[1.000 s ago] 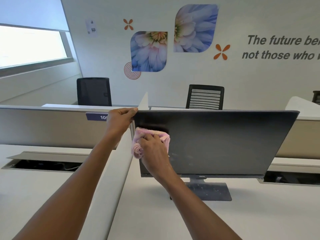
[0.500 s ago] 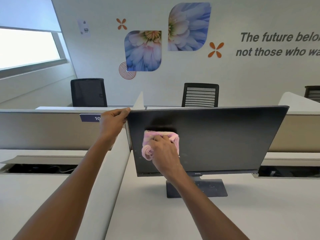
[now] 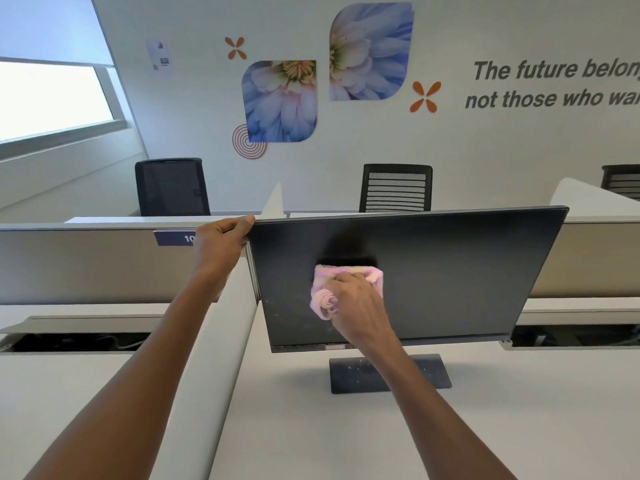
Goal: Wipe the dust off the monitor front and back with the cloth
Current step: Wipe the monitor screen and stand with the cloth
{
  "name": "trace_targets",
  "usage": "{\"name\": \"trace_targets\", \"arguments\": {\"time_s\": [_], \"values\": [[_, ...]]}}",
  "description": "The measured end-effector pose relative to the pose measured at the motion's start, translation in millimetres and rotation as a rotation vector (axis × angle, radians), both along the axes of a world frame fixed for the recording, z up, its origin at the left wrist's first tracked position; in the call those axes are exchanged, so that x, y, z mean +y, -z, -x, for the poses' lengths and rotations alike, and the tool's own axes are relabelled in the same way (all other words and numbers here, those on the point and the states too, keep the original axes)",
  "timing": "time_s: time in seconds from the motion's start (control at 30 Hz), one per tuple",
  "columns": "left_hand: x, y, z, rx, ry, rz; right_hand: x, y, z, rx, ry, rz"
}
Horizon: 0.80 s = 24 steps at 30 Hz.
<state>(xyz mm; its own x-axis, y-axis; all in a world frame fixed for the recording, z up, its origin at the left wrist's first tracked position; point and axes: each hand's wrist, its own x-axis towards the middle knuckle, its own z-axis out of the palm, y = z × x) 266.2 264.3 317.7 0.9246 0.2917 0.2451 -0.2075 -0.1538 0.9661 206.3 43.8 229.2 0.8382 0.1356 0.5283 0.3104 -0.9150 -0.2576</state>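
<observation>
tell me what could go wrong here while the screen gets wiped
1. The monitor stands on a narrow stand base; the right hand pressing the pink cloth on the screen could rock or tip it if the left hand, gripping the top left corner, slips.
2. The cloth is bunched, so each pass likely covers little; specks near the lower left of the screen may get missed.
3. The base looks speckled and could be overlooked.

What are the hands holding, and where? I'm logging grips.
Left hand grips the black flat monitor at its top-left corner; right hand presses the bunched pink cloth on it.
</observation>
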Motion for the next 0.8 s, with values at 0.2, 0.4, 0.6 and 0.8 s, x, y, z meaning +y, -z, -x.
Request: {"name": "trace_targets", "arguments": {"time_s": [0.2, 0.4, 0.6, 0.8], "values": [[-3, -1, -1, 0.003, -0.005, 0.002, -26, -33, -8, -0.101, 0.115, -0.025], [-3, 0, 4, 0.000, -0.020, 0.014, -24, 0, -1, -0.010, 0.053, -0.011], [-4, 1, 1, -0.014, -0.023, 0.008, -52, -15, 4, -0.116, 0.177, -0.141], [-2, 5, -1, -0.016, -0.016, 0.025, -45, -6, 5, -0.085, 0.053, -0.122]]}}
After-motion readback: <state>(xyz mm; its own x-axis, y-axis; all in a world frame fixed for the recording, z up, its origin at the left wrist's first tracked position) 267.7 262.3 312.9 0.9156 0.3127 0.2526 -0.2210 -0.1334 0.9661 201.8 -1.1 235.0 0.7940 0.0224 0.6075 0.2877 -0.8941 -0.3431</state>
